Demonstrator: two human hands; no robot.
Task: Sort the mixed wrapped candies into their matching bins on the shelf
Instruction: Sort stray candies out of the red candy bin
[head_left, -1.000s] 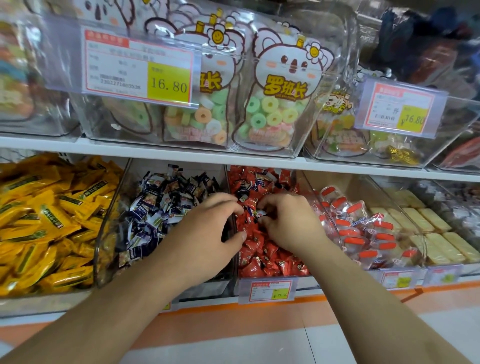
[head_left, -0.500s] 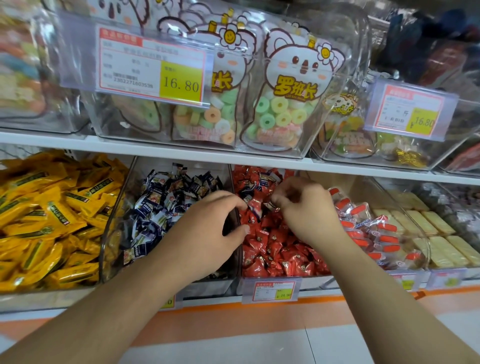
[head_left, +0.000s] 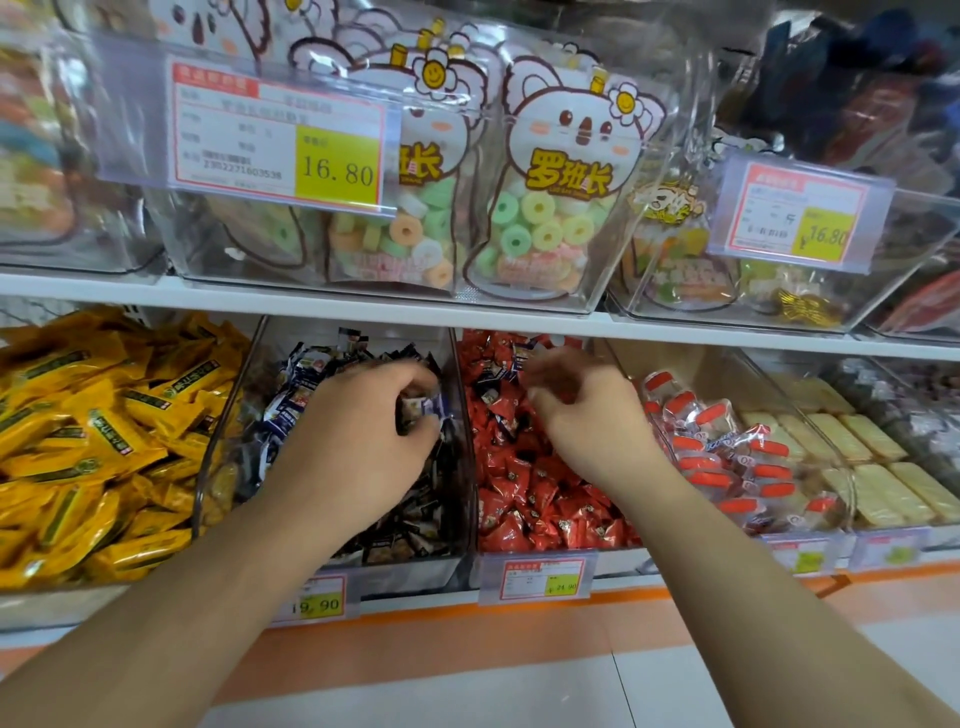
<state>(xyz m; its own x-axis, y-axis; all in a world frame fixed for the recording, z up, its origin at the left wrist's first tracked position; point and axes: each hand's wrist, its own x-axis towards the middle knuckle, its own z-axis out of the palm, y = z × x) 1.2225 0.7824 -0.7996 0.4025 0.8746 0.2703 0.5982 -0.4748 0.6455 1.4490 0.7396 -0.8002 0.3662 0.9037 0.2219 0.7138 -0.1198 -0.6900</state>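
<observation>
Two clear bins stand side by side on the lower shelf. The left one holds dark blue and white wrapped candies; the right one holds red wrapped candies, with a few blue ones mixed in near the back. My left hand is over the blue bin, its fingers curled round several blue wrapped candies. My right hand hovers over the red candies with fingers curled; it is blurred and I cannot tell whether it holds anything.
Yellow wrapped bars fill the bin at far left. To the right are red-and-clear packets and pale wafer bars. The upper shelf carries bins of ring-candy bags with price tags. The floor lies below.
My left hand moved over the blue bin and now grips blue candies. My right hand lifted from digging among the red candies and drew back slightly. The camera moved closer.
</observation>
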